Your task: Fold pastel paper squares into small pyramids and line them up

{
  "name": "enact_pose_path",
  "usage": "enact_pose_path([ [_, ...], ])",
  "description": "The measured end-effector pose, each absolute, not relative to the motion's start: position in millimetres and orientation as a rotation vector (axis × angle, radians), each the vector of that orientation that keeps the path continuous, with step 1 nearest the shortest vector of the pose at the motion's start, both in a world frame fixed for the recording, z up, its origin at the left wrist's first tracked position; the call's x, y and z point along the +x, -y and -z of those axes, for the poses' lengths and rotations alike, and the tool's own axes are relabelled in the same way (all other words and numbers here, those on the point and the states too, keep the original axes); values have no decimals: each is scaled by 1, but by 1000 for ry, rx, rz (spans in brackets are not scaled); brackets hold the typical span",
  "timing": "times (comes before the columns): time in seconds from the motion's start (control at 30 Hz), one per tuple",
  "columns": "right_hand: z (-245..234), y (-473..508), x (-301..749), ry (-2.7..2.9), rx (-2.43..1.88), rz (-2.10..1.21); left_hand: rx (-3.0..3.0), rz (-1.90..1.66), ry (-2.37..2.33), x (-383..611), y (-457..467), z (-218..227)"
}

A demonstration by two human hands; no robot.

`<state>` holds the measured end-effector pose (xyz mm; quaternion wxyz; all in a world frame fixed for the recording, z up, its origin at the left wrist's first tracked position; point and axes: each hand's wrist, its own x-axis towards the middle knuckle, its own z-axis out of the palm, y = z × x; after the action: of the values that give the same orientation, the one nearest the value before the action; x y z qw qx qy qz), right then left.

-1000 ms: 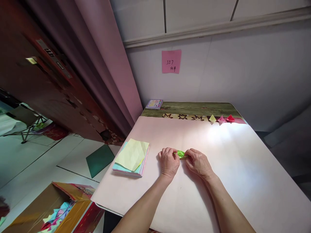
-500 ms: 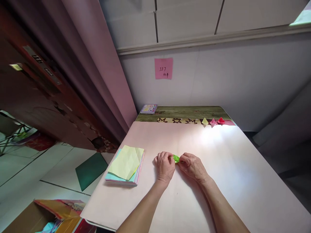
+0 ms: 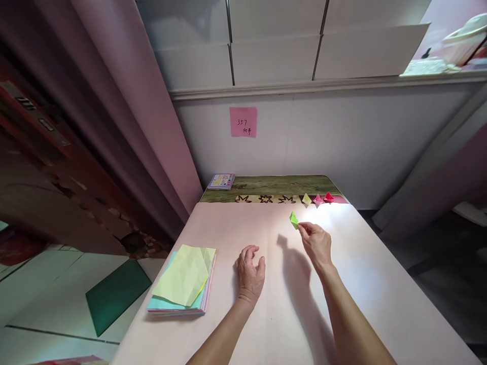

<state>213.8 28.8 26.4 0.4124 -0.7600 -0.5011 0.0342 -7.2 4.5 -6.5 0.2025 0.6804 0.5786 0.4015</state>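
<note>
My right hand (image 3: 315, 242) is lifted above the white table (image 3: 365, 284) and pinches a small green folded paper piece (image 3: 293, 219) at its fingertips, out toward the far edge. My left hand (image 3: 250, 271) rests on the table with its fingers loosely curled and apart, holding nothing. Left of it lies a stack of coloured paper sheets (image 3: 183, 280) with a creased yellow-green sheet on top. Three small folded pieces, yellow (image 3: 306, 199), pink (image 3: 318, 200) and red (image 3: 328, 197), stand in a row at the back of the table.
A small printed paper pack (image 3: 221, 181) lies at the table's back left corner. A pink note (image 3: 243, 121) hangs on the wall behind. A curtain (image 3: 125, 116) hangs to the left, and a dark green sheet (image 3: 116, 294) lies on the floor.
Both hands were pressing the green piece on the table; now my right hand has lifted it forward and up, and my left hand has let go. The view has tilted upward.
</note>
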Motion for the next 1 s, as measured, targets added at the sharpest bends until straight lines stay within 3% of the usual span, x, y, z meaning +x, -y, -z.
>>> enact_pose_path([
  [0.17, -24, -83, 257, 1346, -2060, 35, 1915, -1101, -1633, -9, -6, 9],
  [0.6, 0, -175, 285, 1393, -2090, -33, 2007, -1032, -1609, -9, -6, 4],
  [0.83, -1, -138, 263, 1298, -2042, 26, 2033, -1011, -1604, -8, -6, 4],
  [1.0, -16, -75, 218, 1443, -1831, -252, 2016, -988, -1614, -4, -5, -1],
])
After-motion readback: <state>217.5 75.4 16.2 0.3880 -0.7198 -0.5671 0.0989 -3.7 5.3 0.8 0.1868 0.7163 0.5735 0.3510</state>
